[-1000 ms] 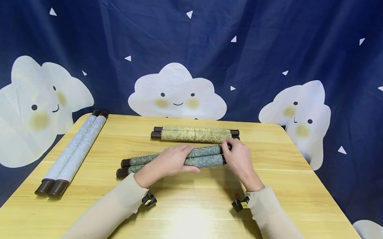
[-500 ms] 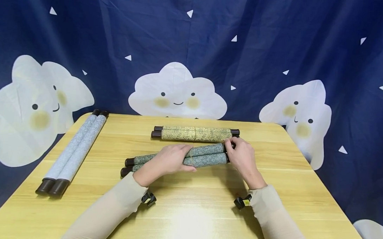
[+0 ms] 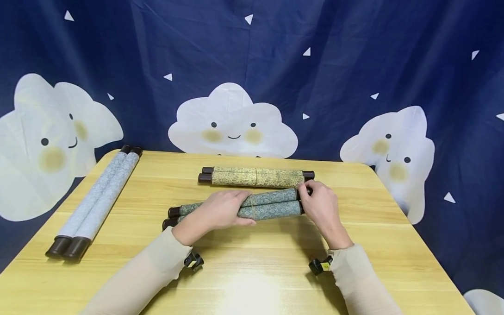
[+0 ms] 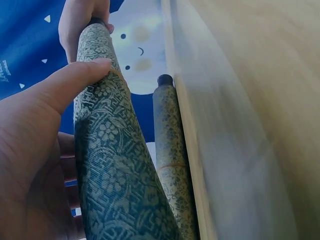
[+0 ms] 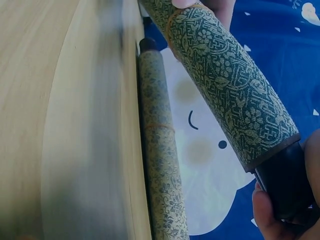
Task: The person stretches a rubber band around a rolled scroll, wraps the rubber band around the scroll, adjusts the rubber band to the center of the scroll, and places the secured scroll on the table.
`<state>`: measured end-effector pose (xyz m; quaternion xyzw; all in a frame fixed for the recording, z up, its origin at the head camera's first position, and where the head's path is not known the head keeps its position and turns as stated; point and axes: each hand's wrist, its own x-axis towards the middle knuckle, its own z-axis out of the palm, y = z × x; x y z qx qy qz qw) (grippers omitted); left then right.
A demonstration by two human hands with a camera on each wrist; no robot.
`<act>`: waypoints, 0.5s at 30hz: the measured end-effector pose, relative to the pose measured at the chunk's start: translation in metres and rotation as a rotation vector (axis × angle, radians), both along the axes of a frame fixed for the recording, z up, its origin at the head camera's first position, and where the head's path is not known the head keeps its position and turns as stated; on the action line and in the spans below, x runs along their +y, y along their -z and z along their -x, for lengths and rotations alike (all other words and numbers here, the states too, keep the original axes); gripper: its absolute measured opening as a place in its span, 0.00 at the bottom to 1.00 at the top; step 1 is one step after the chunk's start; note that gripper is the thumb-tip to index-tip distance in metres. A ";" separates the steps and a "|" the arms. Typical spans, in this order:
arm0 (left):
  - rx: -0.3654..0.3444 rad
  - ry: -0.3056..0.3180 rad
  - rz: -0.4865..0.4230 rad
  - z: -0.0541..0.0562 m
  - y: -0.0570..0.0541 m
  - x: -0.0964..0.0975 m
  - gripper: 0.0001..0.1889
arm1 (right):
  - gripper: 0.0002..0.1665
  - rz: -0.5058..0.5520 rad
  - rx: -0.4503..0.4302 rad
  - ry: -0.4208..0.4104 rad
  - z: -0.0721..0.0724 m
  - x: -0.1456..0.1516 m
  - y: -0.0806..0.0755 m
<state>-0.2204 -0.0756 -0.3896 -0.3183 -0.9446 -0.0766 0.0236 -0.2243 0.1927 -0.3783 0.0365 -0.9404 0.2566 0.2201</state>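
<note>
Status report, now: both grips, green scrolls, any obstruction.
Left grip round green scrolls, near mid-length. Right grip on a dark end cap. Pair banded together. Yellow scrolls close beyond, might get in the way.

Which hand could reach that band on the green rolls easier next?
Probably the left hand: its thumb is near the band, while the right hand holds a dark end of the green rolls.

Tabletop setup, apparently indoors; room type unclear. You have a wood-grain table (image 3: 382, 241) below your grip, a cloud-print curtain (image 3: 333, 86) beyond.
</note>
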 end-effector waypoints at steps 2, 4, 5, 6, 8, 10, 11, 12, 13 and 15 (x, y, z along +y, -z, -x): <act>-0.012 0.004 -0.019 -0.001 0.001 0.000 0.51 | 0.21 -0.003 0.003 0.001 0.000 -0.001 0.000; -0.017 0.014 -0.050 -0.001 0.002 0.002 0.54 | 0.21 -0.002 0.008 0.000 0.000 -0.003 0.000; -0.014 0.020 -0.067 -0.002 0.002 0.002 0.55 | 0.20 -0.003 0.009 -0.003 0.000 -0.004 0.000; -0.012 0.029 -0.087 -0.002 0.003 0.003 0.55 | 0.20 -0.005 0.010 -0.007 0.000 -0.006 0.001; 0.006 0.043 -0.108 -0.003 0.003 0.005 0.56 | 0.20 -0.008 0.011 -0.017 -0.001 -0.008 0.001; 0.018 0.047 -0.114 -0.003 0.003 0.006 0.55 | 0.20 -0.006 0.011 -0.025 -0.001 -0.009 0.001; 0.016 0.045 -0.114 -0.004 0.003 0.007 0.54 | 0.21 -0.005 0.010 -0.028 -0.002 -0.010 0.001; 0.013 0.043 -0.111 -0.004 0.003 0.007 0.54 | 0.21 -0.002 0.010 -0.029 -0.002 -0.010 0.001; 0.012 0.038 -0.099 -0.004 0.003 0.007 0.53 | 0.21 0.001 0.010 -0.028 -0.002 -0.010 0.001; 0.001 0.031 -0.082 -0.003 0.003 0.007 0.51 | 0.20 0.007 0.009 -0.024 -0.002 -0.009 0.002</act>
